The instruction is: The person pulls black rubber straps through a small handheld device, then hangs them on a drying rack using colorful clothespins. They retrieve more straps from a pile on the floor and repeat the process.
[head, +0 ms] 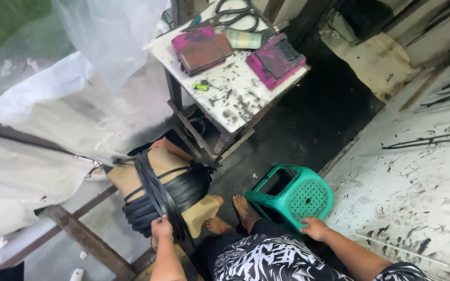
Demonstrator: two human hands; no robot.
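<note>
A: Item one, the left hand (161, 229). We are closing it in a fist round the black straps (157, 193), gripping the bunch at its near end. The straps are running away from the fist, up and over the tan bundle (154, 162).

B: And the bundle's place?

A: We are taking the stool (292, 195) as our landmark. The bundle is lying well to the left of the stool, on the floor, with more black strips wrapping its lower part. A tan flap (204, 211) is sticking out of it toward the stool.

B: Item two, the right hand (314, 228)?

A: We are resting it on the near rim of the stool, fingers curled over the edge, lightly holding it. The stool is green plastic and lying tipped on its side, its perforated seat facing us.

B: Between the two items?

A: Our bare feet (233, 216) are standing just left of the stool, between it and the bundle. Our patterned shorts (266, 257) are showing below them.

B: Beyond the stool?

A: A small table (235, 96) is standing up and to the left of the stool, its white top blotched with black. On it we are listing scissors (235, 15), a roll (243, 39), a green lighter (200, 86) and two pink-stained blocks (238, 54). Right of the stool, a pale stained surface (417, 177) is running off. Far left of it, white sheeting (42, 125) is hanging over a metal frame (84, 234).
</note>
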